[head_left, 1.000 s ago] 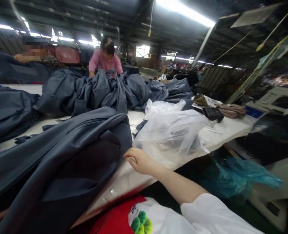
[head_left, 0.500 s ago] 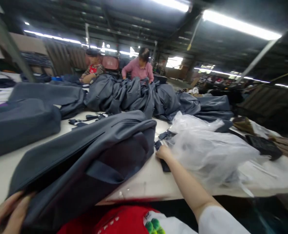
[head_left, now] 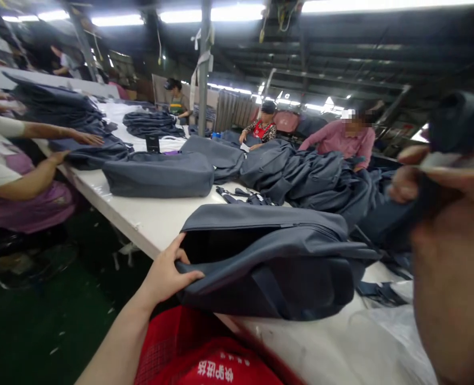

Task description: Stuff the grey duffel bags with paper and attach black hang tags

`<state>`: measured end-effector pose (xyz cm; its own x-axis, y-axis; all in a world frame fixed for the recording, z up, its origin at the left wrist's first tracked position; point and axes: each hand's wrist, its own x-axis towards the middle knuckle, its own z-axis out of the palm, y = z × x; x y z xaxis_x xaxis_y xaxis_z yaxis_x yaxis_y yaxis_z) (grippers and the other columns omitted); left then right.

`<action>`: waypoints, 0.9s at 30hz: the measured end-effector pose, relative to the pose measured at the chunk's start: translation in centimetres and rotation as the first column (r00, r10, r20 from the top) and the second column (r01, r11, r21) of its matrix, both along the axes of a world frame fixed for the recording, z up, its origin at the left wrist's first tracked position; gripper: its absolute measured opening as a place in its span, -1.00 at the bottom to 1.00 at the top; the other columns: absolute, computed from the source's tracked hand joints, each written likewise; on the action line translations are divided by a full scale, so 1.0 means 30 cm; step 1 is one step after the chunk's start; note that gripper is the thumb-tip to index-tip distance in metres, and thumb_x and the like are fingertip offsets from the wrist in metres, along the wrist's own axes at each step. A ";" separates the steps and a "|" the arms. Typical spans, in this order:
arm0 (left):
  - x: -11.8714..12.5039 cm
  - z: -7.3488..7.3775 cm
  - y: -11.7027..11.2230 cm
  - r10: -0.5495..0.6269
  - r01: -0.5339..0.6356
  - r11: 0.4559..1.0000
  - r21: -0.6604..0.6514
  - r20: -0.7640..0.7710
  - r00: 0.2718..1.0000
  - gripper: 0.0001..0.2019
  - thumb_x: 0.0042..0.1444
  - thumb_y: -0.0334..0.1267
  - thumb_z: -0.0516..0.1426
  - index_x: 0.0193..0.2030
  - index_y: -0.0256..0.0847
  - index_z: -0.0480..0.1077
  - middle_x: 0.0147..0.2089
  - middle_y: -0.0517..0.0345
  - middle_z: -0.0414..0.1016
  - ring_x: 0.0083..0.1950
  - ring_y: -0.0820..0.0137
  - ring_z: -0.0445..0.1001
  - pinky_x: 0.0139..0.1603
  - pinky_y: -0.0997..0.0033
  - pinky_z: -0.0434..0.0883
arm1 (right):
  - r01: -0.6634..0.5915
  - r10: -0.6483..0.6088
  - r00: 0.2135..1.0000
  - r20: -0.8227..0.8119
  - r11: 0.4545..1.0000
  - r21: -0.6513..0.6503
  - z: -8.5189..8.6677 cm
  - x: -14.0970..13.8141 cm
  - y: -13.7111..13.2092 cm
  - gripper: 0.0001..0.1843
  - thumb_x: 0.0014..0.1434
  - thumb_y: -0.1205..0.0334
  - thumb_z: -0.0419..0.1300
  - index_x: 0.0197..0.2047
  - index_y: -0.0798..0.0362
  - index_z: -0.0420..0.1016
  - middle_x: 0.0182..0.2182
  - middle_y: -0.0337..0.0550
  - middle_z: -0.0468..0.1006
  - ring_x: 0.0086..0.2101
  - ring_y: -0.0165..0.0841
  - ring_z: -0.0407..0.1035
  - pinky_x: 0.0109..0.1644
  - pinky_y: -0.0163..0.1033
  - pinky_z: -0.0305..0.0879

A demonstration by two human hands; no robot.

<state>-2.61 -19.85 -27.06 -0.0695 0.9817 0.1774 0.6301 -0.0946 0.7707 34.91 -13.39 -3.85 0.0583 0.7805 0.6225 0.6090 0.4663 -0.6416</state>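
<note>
A dark blue-grey bag (head_left: 301, 251) lies on its side in front of me, its long zipped opening gaping. My left hand (head_left: 170, 272) grips the near end of the opening, with the thumb on the outer fabric and fingers at the inner edge. Close to the camera at the right, my right hand (head_left: 449, 187) is raised and blurred. Its fingers are closed round a folded dark strap (head_left: 457, 120), which rises above the hand. Part of the strap hangs in the hand's shadow and is hard to make out.
Another grey bag (head_left: 160, 176) stands on the white table (head_left: 136, 214). Loose dark straps (head_left: 248, 197) lie behind my bag, near a large fabric heap (head_left: 301, 168). Clear plastic (head_left: 397, 331) lies at right. Co-workers sit across and at left, one's hand (head_left: 86, 138) on fabric.
My right hand has lifted a dark strap from the table beside the plastic up close to the camera. The view has swung left; my left hand still holds the bag's end.
</note>
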 end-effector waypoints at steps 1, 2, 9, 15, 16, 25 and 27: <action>-0.002 0.000 0.002 -0.008 0.008 1.000 -0.003 0.007 1.000 0.03 -0.13 0.05 0.33 0.39 -0.31 -0.05 -0.41 0.32 0.46 -0.31 0.31 0.48 -0.09 0.26 0.39 | -0.189 0.193 0.981 -0.026 0.976 0.105 0.041 -0.121 0.000 -0.76 0.10 0.12 -0.04 -0.15 -0.14 0.29 -0.09 0.06 0.37 -0.46 -0.42 0.28 -0.49 -0.21 0.21; -0.004 -0.001 0.003 -0.015 0.015 1.000 -0.001 0.016 1.000 0.02 -0.13 0.03 0.34 0.39 -0.28 -0.06 -0.41 0.32 0.46 -0.32 0.32 0.48 -0.09 0.27 0.39 | -0.399 0.399 0.917 0.018 0.912 0.092 0.064 -0.238 0.003 -0.71 0.02 0.19 0.02 -0.13 -0.12 0.24 -0.18 -0.03 0.38 -0.52 -0.44 0.22 -0.51 -0.25 0.18; -0.013 -0.038 -0.009 0.010 -0.016 0.996 0.082 0.079 0.997 -0.38 -0.08 0.00 0.31 0.11 -0.24 0.38 -0.28 0.10 0.55 -0.20 0.20 0.52 -0.06 0.18 0.44 | -0.504 0.770 0.040 0.637 0.566 -0.652 -0.225 -0.731 0.072 -0.59 0.03 0.37 0.16 0.00 0.11 0.35 -0.18 0.00 0.56 -0.25 -0.24 0.45 -0.25 -0.28 0.29; -0.012 -0.118 -0.007 0.141 -0.199 0.965 0.171 0.304 0.942 -0.62 0.08 -0.01 0.20 -0.05 -0.21 0.48 -0.01 0.00 0.55 0.08 0.12 0.48 0.21 0.06 0.37 | -0.255 0.805 -0.083 0.588 0.553 -0.793 -0.460 -0.754 0.100 -0.63 0.12 0.42 0.09 0.02 0.09 0.38 -0.13 0.01 0.58 -0.17 -0.18 0.49 -0.24 -0.27 0.27; -0.012 -0.123 -0.008 0.149 -0.212 0.963 0.169 0.323 0.935 -0.61 0.08 -0.02 0.20 -0.03 -0.21 0.47 0.01 0.00 0.55 0.10 0.13 0.47 0.23 0.06 0.35 | -0.257 0.810 -0.067 0.582 0.550 -0.795 -0.467 -0.750 0.101 -0.64 0.12 0.41 0.09 0.01 0.08 0.38 -0.13 0.01 0.58 -0.17 -0.18 0.49 -0.24 -0.27 0.27; -0.008 -0.100 -0.041 0.037 -0.123 0.962 0.244 0.331 0.943 -0.64 0.24 -0.08 0.08 0.08 -0.18 0.44 0.06 0.01 0.52 0.10 0.20 0.46 0.23 0.15 0.34 | -0.187 0.805 -0.013 0.593 0.580 -0.793 -0.452 -0.737 0.093 -0.61 -0.01 0.44 0.18 -0.06 0.09 0.47 -0.20 0.03 0.60 -0.24 -0.15 0.49 -0.30 -0.24 0.28; 0.000 -0.094 -0.042 0.043 -0.127 0.957 0.259 0.308 0.950 -0.65 0.26 -0.08 0.05 0.08 -0.16 0.44 0.06 0.03 0.52 0.12 0.21 0.45 0.23 0.15 0.34 | -0.260 0.834 0.044 0.550 0.541 -0.800 -0.454 -0.739 0.088 -0.54 -0.06 0.40 0.23 -0.02 0.15 0.45 -0.14 0.07 0.57 -0.20 -0.14 0.48 -0.23 -0.23 0.32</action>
